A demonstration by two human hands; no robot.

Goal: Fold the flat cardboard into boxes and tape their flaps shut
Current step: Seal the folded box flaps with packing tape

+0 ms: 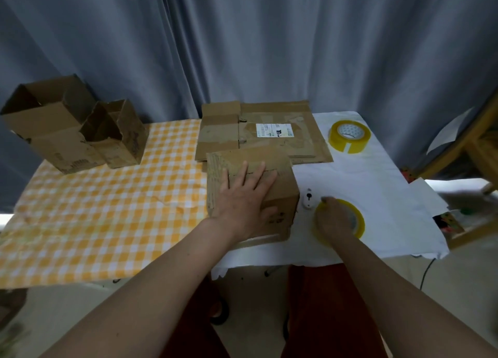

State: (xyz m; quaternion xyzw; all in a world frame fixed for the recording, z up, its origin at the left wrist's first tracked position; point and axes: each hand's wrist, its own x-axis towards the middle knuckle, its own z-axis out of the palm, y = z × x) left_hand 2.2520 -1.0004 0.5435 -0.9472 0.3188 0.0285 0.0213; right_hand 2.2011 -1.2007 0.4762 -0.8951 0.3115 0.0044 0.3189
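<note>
A small folded cardboard box point(283, 193) stands near the table's front edge, its top flaps down. My left hand point(244, 195) lies flat on those flaps with fingers spread, pressing them. Just right of the box, my right hand point(334, 218) curls round a yellow tape roll point(357, 218) lying on the white cloth. A stack of flat cardboard point(269, 131) with a white label lies behind the box.
A second yellow tape roll point(349, 136) sits at the back right. Two open folded boxes point(72, 131) stand at the back left on the yellow checked cloth point(107, 209). A small white gadget point(308, 200) lies between box and tape. A wooden frame point(463, 147) stands at the right.
</note>
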